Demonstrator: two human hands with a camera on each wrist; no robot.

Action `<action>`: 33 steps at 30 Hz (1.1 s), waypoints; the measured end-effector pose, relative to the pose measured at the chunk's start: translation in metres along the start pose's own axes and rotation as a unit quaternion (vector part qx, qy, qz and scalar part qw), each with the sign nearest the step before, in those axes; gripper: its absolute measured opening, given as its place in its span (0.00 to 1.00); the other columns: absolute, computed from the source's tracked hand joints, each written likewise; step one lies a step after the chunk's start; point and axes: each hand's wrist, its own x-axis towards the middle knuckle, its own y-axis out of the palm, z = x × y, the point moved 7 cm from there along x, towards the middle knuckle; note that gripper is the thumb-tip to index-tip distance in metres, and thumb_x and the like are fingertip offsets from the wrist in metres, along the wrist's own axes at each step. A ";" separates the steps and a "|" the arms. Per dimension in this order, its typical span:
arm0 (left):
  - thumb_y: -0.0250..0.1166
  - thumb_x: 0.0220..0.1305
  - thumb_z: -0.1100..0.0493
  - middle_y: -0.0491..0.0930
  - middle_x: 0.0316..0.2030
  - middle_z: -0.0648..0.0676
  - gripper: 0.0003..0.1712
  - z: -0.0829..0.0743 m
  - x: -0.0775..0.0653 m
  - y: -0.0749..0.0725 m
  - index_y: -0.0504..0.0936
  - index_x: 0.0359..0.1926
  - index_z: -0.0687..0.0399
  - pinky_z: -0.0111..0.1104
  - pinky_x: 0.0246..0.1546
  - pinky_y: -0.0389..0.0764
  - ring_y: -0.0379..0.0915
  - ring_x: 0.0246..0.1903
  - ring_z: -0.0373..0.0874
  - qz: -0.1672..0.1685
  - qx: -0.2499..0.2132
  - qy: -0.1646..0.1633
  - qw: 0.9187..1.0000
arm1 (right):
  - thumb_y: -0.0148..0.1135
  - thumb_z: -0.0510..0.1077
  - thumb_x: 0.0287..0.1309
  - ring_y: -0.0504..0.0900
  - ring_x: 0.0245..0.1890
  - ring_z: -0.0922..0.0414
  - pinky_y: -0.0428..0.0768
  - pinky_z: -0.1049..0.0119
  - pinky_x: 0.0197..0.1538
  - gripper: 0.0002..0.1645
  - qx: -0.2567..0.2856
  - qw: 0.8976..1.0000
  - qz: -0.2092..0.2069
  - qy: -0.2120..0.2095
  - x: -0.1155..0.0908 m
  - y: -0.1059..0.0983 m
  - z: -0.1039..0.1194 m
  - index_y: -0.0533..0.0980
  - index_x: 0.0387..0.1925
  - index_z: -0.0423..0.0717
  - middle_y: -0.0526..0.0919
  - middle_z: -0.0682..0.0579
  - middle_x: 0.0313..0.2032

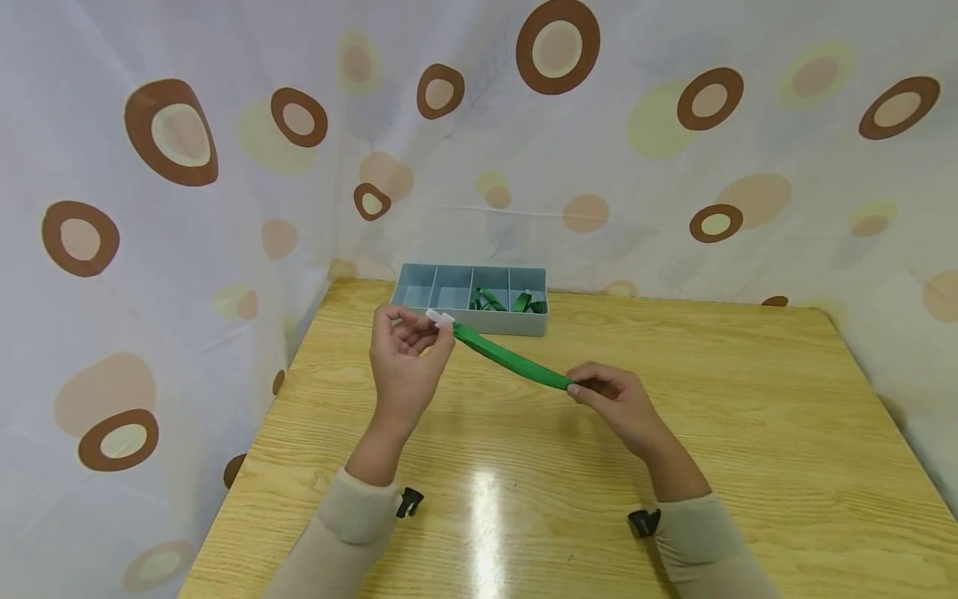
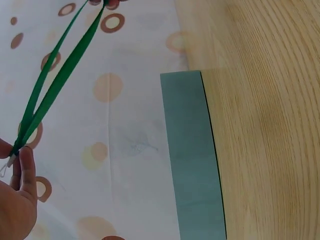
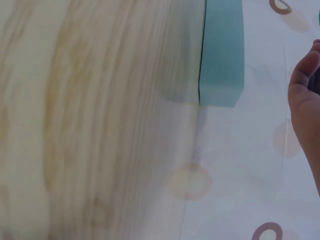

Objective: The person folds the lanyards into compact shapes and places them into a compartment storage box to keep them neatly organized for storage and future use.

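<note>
Stretched between my two hands above the table is a green ribbon lanyard (image 1: 512, 359), a loop whose two strands part in the left wrist view. A small white plastic clip (image 1: 440, 318) sits at its left end. My left hand (image 1: 407, 366) pinches the lanyard at that clip between thumb and finger. Slightly lower and nearer, my right hand (image 1: 623, 408) pinches the other end of the loop. In the right wrist view only part of the right hand (image 3: 306, 95) shows, at the edge.
Behind the hands, a blue-grey divided box (image 1: 494, 323) stands near the table's far edge. Green ribbon pieces (image 1: 488, 300) lie in its two right compartments. The wooden table (image 1: 748, 416) meets a patterned cloth (image 1: 464, 166) at the back. Black buckles (image 1: 644, 522) hang at both cuffs.
</note>
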 end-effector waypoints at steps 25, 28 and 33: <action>0.66 0.55 0.74 0.82 0.35 0.68 0.22 0.008 -0.009 0.014 0.63 0.45 0.72 0.39 0.39 0.86 0.84 0.35 0.54 0.027 0.013 -0.007 1.000 | 0.59 0.29 0.60 0.75 0.28 0.54 0.78 0.67 0.36 0.22 0.061 0.992 -0.104 0.040 0.005 -0.007 0.034 0.72 0.56 0.41 0.83 0.54 0.31; 0.66 0.55 0.74 0.83 0.35 0.67 0.22 0.009 -0.012 0.021 0.63 0.45 0.69 0.40 0.39 0.86 0.84 0.35 0.54 0.037 0.014 -0.017 0.999 | 0.58 0.27 0.59 0.74 0.27 0.56 0.78 0.68 0.35 0.22 0.067 0.992 -0.099 0.043 0.010 0.000 0.041 0.72 0.55 0.42 0.83 0.55 0.30; 0.66 0.55 0.74 0.83 0.35 0.66 0.21 0.010 -0.019 0.035 0.64 0.45 0.68 0.42 0.38 0.86 0.84 0.33 0.54 0.073 0.014 -0.037 0.997 | 0.58 0.27 0.57 0.76 0.26 0.59 0.79 0.68 0.35 0.22 0.062 0.992 -0.092 0.060 0.016 0.013 0.046 0.73 0.53 0.44 0.83 0.55 0.30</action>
